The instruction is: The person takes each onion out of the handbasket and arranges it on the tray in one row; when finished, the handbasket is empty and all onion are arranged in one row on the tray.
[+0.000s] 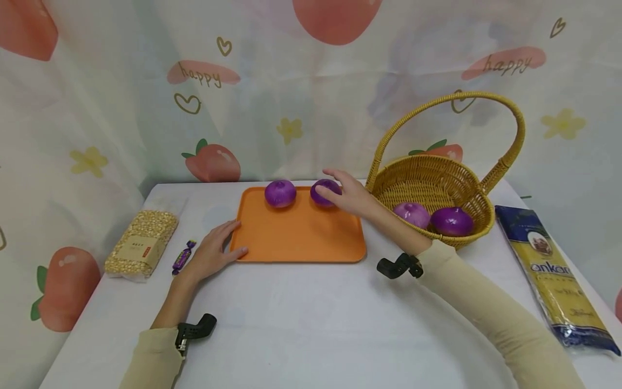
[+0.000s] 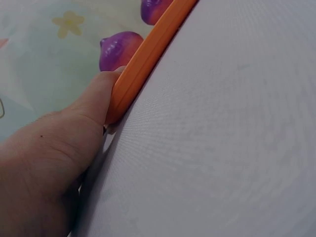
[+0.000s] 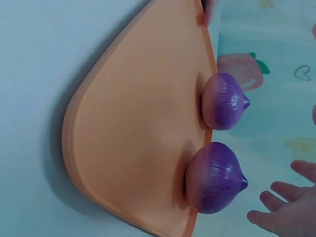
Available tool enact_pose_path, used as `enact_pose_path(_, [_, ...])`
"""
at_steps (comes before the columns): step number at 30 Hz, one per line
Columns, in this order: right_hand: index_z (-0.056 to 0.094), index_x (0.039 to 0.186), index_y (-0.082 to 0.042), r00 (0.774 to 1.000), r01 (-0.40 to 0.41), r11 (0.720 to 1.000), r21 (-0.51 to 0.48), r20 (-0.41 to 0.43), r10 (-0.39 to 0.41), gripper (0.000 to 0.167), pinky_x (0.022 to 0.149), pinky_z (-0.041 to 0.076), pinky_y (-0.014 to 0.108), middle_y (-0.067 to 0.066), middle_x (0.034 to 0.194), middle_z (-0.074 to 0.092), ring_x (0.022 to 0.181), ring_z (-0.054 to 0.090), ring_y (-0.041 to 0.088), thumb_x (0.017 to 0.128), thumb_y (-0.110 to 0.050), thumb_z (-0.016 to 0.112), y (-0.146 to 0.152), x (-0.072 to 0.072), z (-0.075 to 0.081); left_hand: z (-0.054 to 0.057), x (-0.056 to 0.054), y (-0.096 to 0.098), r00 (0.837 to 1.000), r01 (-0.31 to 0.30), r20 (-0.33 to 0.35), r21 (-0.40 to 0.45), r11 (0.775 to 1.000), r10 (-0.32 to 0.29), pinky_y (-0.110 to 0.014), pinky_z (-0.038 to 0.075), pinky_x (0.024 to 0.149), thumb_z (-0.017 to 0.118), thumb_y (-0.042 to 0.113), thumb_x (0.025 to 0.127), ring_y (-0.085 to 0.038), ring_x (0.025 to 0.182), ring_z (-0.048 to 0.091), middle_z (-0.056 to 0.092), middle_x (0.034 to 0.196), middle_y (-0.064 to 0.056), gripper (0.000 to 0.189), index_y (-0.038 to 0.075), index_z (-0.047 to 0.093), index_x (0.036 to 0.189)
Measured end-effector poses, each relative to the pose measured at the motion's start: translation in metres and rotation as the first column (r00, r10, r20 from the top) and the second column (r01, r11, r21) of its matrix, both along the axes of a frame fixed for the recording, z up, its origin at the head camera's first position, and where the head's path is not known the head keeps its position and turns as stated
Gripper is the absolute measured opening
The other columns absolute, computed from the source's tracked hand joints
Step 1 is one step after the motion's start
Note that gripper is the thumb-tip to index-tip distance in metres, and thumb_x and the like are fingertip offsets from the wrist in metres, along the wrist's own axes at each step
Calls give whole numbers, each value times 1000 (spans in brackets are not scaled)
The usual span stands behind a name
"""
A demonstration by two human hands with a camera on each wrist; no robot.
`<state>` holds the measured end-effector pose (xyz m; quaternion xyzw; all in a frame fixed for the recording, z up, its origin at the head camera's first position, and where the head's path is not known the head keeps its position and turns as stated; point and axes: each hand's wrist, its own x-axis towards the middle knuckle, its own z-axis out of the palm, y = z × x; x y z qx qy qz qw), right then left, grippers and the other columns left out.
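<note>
An orange tray (image 1: pixel 297 237) lies on the white table with two purple onions near its far edge, a left one (image 1: pixel 280 193) and a right one (image 1: pixel 319 199). My left hand (image 1: pixel 210 255) grips the tray's near left corner; in the left wrist view its thumb (image 2: pixel 96 96) lies over the rim. Spread fingers mark my right hand (image 1: pixel 352 195), which hovers at the right onion and partly covers it in the head view. The right wrist view shows a gap between that hand (image 3: pixel 291 205) and the nearer onion (image 3: pixel 215 178).
To the tray's right stands a wicker basket (image 1: pixel 427 173) with a tall handle, holding a paler onion (image 1: pixel 412 214) and a dark purple onion (image 1: pixel 453 221). Farther right lies a blue-and-yellow packet (image 1: pixel 554 270). A bag of yellow grains (image 1: pixel 141 243) and a wrapped candy (image 1: pixel 183 257) lie left.
</note>
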<state>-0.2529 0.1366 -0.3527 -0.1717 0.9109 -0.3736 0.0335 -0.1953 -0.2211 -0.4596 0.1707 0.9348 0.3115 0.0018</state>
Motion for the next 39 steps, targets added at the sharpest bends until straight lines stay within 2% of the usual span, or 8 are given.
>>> enact_pose_path(4, [37, 148, -6, 1000, -15, 1000, 11, 8, 15, 65, 120, 27, 49, 16, 153, 38, 145, 32, 33, 97, -42, 54, 0, 3, -1, 0, 0, 0, 1000, 1, 0, 1, 1000, -1, -60, 25, 116, 70, 38, 87, -40, 143, 31, 36, 154, -20, 76, 8, 37, 148])
enact_pose_path(19, [36, 149, -8, 999, -27, 999, -20, 27, 28, 65, 121, 26, 49, 14, 154, 37, 146, 31, 32, 97, -44, 54, 2, 10, -4, 1, -1, 1, 1000, -4, 13, -7, 1000, 5, -58, 25, 117, 70, 39, 87, -38, 144, 31, 36, 154, -19, 75, 9, 38, 148])
enact_pose_path(27, [41, 146, -8, 999, -13, 997, -73, 35, 15, 60, 119, 29, 51, 13, 153, 41, 144, 34, 33, 98, -42, 53, 4, 9, -8, -1, 0, 0, 1000, 1, -12, 5, 1000, -1, -61, 25, 116, 70, 38, 87, -41, 142, 31, 36, 153, -21, 75, 7, 38, 148])
enact_pose_path(33, [43, 145, -9, 999, -20, 989, -146, 38, 26, 57, 120, 28, 49, 12, 151, 43, 144, 35, 31, 98, -40, 54, 8, 7, -10, -1, 0, -1, 1000, -2, -9, 0, 1000, 2, -60, 25, 116, 70, 38, 87, -41, 142, 31, 36, 153, -21, 75, 7, 38, 148])
enact_pose_path(39, [44, 144, -10, 999, -29, 984, -177, 32, 35, 57, 120, 28, 49, 11, 151, 44, 145, 34, 30, 97, -40, 56, 12, 12, -10, -2, 0, -1, 1000, -2, 7, -3, 1000, 2, -59, 24, 117, 70, 39, 87, -39, 144, 30, 35, 154, -19, 75, 9, 38, 148])
